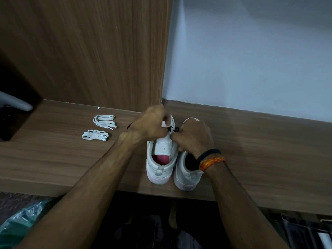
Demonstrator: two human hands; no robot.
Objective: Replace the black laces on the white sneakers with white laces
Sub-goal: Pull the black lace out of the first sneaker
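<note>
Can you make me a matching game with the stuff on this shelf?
Things:
1. left shoe
2. white laces
3. black lace
4. right shoe

Places or states:
A. lying folded, to the left of both shoes
B. pinched by the left hand and right hand
C. red inside
D. under the wrist with bands

Pairs: 1-C, 2-A, 3-B, 4-D

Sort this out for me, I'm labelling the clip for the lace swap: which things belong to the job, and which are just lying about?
Job:
- left sneaker, worked on by left hand and right hand
- right sneaker
- black lace, held in the fingers
- two white lace bundles

Lying about:
- small white scrap on the wooden shelf
- green plastic bag
- grey object, far left
</note>
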